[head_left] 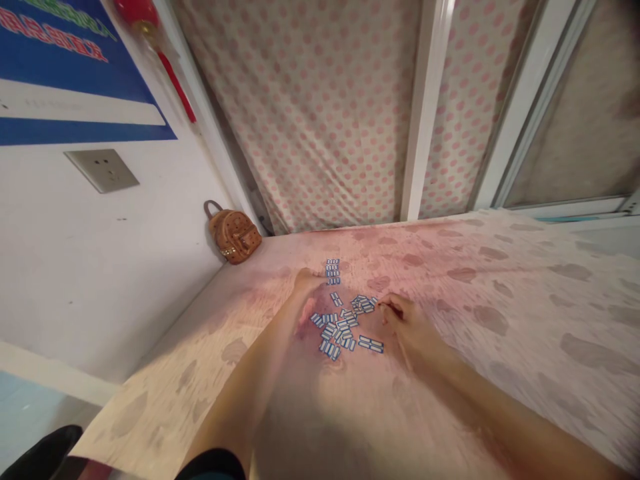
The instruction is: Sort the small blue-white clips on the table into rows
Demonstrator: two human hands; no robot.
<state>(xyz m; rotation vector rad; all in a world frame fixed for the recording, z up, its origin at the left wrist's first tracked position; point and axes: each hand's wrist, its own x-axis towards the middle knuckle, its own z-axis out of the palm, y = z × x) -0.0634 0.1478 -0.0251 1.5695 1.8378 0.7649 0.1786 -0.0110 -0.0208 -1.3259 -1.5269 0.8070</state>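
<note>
Small flat white rectangular pieces with blue edges lie in a loose, overlapping pile (pixel 343 327) on the cloth-covered table. Farther back, several of the same pieces form a neat block of rows (pixel 333 271). My left hand (pixel 307 283) rests at the left side of this block, fingers stretched towards it and apart. At the right edge of the pile, my right hand (pixel 399 310) is closed in a pinch. Its fingertips are close to a cluster of pieces (pixel 364 305); whatever they hold is too small to make out. A separate group (pixel 371 344) lies nearer me.
A small brown backpack-shaped bag (pixel 235 235) stands at the table's far left corner, against the wall. Behind the table hangs a dotted curtain (pixel 320 120) between white frames. The patterned tablecloth (pixel 490 320) stretches to the right. A socket (pixel 103 170) is on the left wall.
</note>
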